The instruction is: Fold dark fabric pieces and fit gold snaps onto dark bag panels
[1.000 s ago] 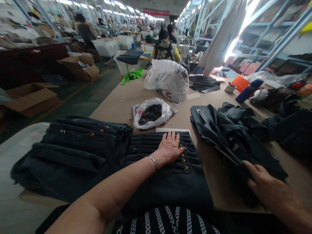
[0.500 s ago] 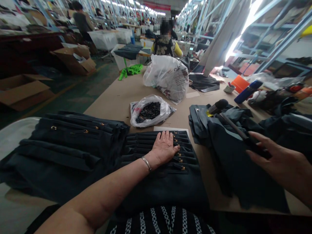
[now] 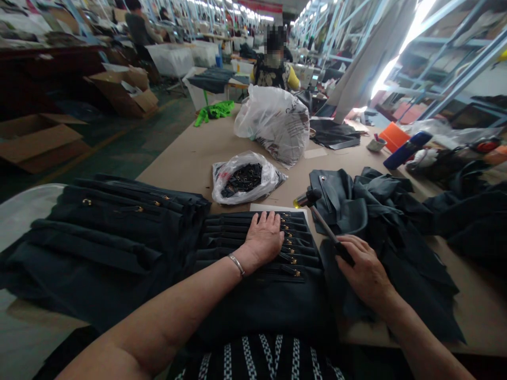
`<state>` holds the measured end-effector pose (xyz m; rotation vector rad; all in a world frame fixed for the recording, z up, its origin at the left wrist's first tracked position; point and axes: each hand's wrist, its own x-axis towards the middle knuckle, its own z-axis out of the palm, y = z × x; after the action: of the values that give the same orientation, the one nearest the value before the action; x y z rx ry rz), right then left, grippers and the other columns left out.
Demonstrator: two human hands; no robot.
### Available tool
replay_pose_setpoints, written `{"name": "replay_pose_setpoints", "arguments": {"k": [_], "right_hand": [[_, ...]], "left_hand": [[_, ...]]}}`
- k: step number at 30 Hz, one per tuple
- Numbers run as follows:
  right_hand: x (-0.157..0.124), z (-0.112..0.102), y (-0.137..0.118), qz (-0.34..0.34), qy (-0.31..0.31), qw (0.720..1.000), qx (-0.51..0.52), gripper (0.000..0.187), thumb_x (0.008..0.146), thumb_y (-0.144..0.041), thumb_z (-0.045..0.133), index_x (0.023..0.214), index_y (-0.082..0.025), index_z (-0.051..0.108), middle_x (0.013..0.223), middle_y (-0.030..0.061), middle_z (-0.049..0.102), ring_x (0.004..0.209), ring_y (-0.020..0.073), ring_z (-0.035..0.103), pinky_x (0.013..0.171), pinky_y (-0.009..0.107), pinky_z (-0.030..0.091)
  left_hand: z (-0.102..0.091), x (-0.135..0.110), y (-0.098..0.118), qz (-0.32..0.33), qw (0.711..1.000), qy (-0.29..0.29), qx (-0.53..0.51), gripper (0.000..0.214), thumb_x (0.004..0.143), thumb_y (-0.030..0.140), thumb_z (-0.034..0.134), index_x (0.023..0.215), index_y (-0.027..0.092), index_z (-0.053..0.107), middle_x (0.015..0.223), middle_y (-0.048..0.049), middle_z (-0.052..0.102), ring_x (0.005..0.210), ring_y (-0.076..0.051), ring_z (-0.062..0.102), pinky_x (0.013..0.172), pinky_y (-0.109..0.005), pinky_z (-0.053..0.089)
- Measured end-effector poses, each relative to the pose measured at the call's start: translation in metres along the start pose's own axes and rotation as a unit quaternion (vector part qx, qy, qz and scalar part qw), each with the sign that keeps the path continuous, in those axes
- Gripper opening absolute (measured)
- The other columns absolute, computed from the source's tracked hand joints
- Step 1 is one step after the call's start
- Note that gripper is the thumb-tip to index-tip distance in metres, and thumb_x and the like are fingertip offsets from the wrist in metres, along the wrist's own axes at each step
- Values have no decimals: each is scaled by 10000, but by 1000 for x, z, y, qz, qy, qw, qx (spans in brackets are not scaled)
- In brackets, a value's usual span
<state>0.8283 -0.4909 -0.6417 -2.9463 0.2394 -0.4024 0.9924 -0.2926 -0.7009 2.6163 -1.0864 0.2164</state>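
Observation:
My left hand (image 3: 264,236) lies flat, fingers stretched out, on a fanned stack of dark fabric pieces (image 3: 273,274) with small brass zipper pulls in a row by the fingertips. My right hand (image 3: 362,270) is closed round the handle of a small hammer (image 3: 321,220), whose dark head with a yellow end hangs just past the stack's far right corner. A second, larger stack of the same dark zippered pieces (image 3: 114,232) lies to the left.
A heap of loose dark fabric (image 3: 388,221) lies at the right. A clear bag of black small parts (image 3: 243,182) and a bigger white bag (image 3: 273,124) sit further up the brown table (image 3: 190,158). Another person sits at the far end. Cardboard boxes (image 3: 39,140) stand on the floor at the left.
My right hand pulled a hammer out of the fabric heap at the right and brought it left, toward the zippered stack. My left hand stayed flat on the stack.

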Motion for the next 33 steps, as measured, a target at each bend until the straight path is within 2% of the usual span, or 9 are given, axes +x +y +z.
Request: {"name": "replay_pose_setpoints", "arguments": {"k": [3,7,9,13,17,21,24,27,33], "right_hand": [[5,2,-20,72,-79,992,71,311,888,-359,411,1115,-179,525,873,72,677,819,228,642,751,342,493],[8,14,-28,106,-113,984,89,302,898,-361,404,1124,-199,524,877,70,693,826,224,661,723,301,480],[6,19,-26,110,-133,983,67,332,906,-353,390,1170,-197,519,874,82,699,830,232,665,724,306,477],[-2,24,-22,118,-161,979,52,416,926,-335,344,1293,-172,452,920,114,701,874,244,667,744,321,485],[-5,22,-23,113,-132,982,69,424,934,-351,327,1318,-201,426,921,91,705,877,237,671,764,330,498],[-2,23,-23,73,-49,991,97,480,938,-354,315,1386,-183,342,1181,125,624,1056,233,613,859,329,484],[4,24,-22,80,-118,989,50,473,934,-326,297,1360,-144,389,1051,146,675,943,262,657,789,348,502],[5,21,-22,90,-184,979,12,454,932,-324,294,1338,-170,429,910,120,706,836,274,678,717,355,504],[-14,24,-26,72,-50,991,97,472,935,-364,321,1364,-174,374,1163,116,636,1050,232,617,854,326,492]], "left_hand": [[-5,2,1,-12,1000,25,-13,557,909,524,287,1238,130,506,1285,-136,514,1178,-300,427,1023,-480,292],[-11,4,1,-28,999,27,-19,354,912,393,337,1054,188,587,1129,-80,599,1042,-279,494,953,-478,345],[-11,3,-1,-29,999,20,-20,330,891,320,360,1107,190,573,1185,-71,585,1078,-285,478,976,-490,326],[-5,1,-6,-17,999,-22,-23,494,888,337,330,1333,151,439,1401,-74,442,1248,-345,362,1051,-544,237],[-2,1,-8,-17,998,-55,-24,536,891,362,313,1381,161,394,1454,-60,378,1302,-363,314,1079,-557,181],[-1,1,-7,-18,999,-39,-18,545,886,371,326,1385,161,389,1457,-62,373,1305,-362,313,1085,-555,171],[1,0,-7,-19,999,-32,-19,533,889,371,317,1374,167,408,1444,-57,393,1297,-364,324,1083,-558,175],[1,0,-6,-22,999,-28,-22,522,892,367,305,1365,177,421,1431,-47,413,1287,-366,336,1080,-560,182],[0,0,-7,-20,999,-33,-22,551,878,366,326,1386,167,394,1458,-49,372,1309,-360,302,1088,-548,168]]}}
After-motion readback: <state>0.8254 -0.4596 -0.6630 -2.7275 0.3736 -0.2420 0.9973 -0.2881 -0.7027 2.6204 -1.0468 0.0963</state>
